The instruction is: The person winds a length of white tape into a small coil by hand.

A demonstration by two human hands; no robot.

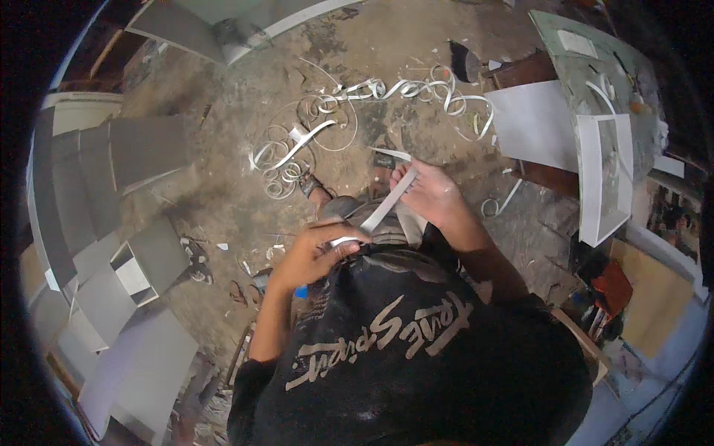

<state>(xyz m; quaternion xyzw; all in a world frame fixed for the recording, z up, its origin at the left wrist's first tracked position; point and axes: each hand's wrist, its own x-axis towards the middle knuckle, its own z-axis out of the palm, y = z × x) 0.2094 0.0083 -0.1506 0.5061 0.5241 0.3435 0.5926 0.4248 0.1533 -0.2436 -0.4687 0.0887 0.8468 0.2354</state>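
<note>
A flat white edging strip (388, 206) stretches between my two hands in front of my lap. My left hand (316, 253) is closed on its lower end, thumb and fingers pinching it. My right hand (431, 195), farther forward and turned palm up, has its fingers curled around the strip near the other end. Beyond those fingers, a short free length bends off to the left and ends in a thin tip above my foot. Dark lettered cloth covers my body below the hands.
Tangled white strips and curls (375, 91) lie on the dirty floor ahead. A white open box frame (587, 178) leans at the right, beside a white panel (532, 123). Grey panels (149, 149) and an open box (152, 260) stand at the left. Sandals (238, 293) lie nearby.
</note>
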